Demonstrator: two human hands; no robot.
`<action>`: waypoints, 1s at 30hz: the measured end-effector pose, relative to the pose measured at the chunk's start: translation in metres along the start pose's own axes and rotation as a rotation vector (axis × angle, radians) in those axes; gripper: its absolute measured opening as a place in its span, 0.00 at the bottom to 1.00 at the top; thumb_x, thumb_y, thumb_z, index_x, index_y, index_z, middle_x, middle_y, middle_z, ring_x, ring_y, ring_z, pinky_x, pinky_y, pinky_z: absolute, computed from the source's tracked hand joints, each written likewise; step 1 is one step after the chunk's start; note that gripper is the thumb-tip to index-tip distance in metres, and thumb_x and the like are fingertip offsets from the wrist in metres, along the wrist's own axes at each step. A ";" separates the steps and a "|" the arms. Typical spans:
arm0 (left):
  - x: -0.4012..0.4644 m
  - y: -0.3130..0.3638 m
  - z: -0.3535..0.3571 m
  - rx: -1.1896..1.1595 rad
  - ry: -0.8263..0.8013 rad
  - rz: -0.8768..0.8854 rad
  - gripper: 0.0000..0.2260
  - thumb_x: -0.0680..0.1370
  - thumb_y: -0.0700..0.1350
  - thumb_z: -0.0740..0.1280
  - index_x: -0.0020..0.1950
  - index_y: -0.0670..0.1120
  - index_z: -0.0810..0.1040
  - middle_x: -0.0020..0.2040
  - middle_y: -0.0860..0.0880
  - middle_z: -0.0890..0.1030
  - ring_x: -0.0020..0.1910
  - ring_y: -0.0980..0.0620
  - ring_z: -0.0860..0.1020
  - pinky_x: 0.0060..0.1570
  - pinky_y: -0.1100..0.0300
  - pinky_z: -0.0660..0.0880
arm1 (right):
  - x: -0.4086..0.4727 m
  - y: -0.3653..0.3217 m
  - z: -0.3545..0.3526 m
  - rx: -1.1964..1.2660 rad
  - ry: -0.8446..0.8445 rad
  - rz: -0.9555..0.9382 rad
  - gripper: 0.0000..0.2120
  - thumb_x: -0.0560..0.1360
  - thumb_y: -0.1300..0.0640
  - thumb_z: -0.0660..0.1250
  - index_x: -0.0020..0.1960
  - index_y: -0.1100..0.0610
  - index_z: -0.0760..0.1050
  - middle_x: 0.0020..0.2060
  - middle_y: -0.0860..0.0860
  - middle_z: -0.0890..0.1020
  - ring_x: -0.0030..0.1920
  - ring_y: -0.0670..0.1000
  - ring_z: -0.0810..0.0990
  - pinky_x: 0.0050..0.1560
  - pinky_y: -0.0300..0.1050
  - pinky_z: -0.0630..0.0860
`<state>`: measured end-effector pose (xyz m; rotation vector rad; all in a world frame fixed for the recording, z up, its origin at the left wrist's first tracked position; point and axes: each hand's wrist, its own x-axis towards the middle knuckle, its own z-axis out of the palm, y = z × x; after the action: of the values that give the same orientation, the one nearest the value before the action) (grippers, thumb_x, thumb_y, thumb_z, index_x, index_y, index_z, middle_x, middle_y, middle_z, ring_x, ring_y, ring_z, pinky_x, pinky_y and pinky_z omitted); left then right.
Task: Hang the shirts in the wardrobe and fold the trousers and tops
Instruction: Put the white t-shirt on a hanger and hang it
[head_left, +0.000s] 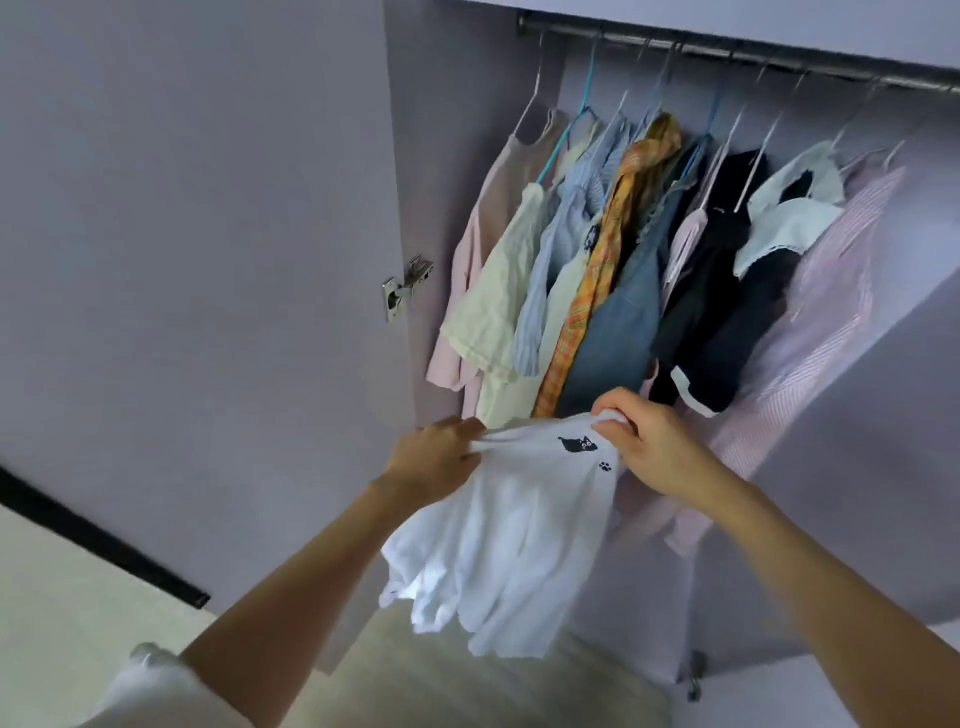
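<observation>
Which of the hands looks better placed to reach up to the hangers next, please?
Probably the right hand: it grips the white top directly below the hanging clothes, while the left hand sits nearer the door.

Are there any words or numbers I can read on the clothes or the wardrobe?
None: no words or numbers can be read.
The white top, held by the left hand and right hand, bears only pictures: a black cat and a paw print.

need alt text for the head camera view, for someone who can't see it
Two hands, left hand and right hand, hold up a white top by its upper edge before an open wardrobe, where shirts hang on a rail.
</observation>
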<state>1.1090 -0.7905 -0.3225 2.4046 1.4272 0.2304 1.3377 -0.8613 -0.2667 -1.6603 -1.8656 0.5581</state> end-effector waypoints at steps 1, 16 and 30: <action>0.005 -0.002 0.002 0.030 -0.017 0.018 0.17 0.79 0.47 0.58 0.67 0.53 0.69 0.63 0.51 0.74 0.60 0.44 0.74 0.54 0.54 0.71 | -0.001 0.006 -0.006 -0.039 -0.009 0.030 0.05 0.77 0.60 0.62 0.44 0.53 0.70 0.34 0.43 0.75 0.36 0.41 0.74 0.37 0.32 0.67; 0.068 0.054 0.006 0.333 -0.068 0.571 0.20 0.78 0.61 0.57 0.55 0.48 0.79 0.50 0.50 0.82 0.50 0.49 0.78 0.55 0.61 0.66 | -0.094 0.095 -0.104 -0.775 -0.042 0.500 0.17 0.79 0.42 0.54 0.46 0.55 0.71 0.50 0.52 0.79 0.51 0.56 0.77 0.44 0.45 0.67; 0.101 0.150 -0.019 -0.430 0.305 0.184 0.11 0.80 0.41 0.61 0.54 0.35 0.77 0.50 0.34 0.78 0.51 0.35 0.76 0.43 0.58 0.65 | -0.113 0.122 -0.141 -0.281 0.581 0.668 0.07 0.76 0.57 0.62 0.52 0.56 0.75 0.41 0.55 0.81 0.47 0.61 0.78 0.44 0.46 0.71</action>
<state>1.2750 -0.7640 -0.2532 2.1975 1.1216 0.8858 1.5290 -0.9647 -0.2565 -2.3294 -0.9874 0.0277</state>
